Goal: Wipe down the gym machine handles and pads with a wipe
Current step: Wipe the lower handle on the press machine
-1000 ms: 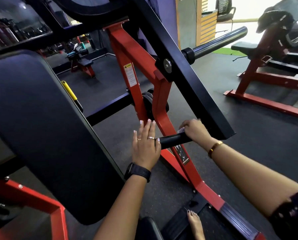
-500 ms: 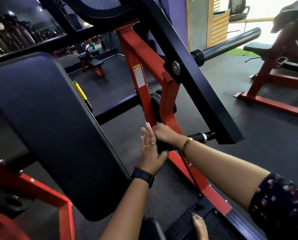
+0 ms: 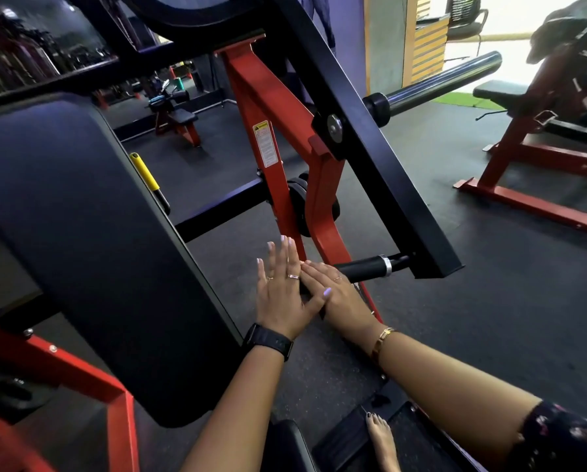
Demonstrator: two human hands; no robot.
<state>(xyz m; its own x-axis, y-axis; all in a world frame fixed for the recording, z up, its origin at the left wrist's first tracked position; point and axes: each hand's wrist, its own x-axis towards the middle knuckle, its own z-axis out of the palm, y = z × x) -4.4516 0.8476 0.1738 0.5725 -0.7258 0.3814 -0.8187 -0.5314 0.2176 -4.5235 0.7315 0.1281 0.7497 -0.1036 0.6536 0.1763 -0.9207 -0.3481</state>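
A black rubber handle sticks out leftward from the black lever arm of a red-framed machine. My right hand is wrapped over the handle's free left end. No wipe shows; whatever lies under that palm is hidden. My left hand stands flat against the handle's tip with straight fingers, its thumb lying across my right hand. A large black back pad slopes down on the left, just beside my left hand.
A chrome weight bar juts out to the upper right. A yellow-gripped lever sits behind the pad. Another red machine stands at right on the dark rubber floor. My bare foot rests on a black footplate below.
My right hand has slid leftward along the handle, from beside the lever arm to the free end. It now meets my left hand, whose thumb lies over it.
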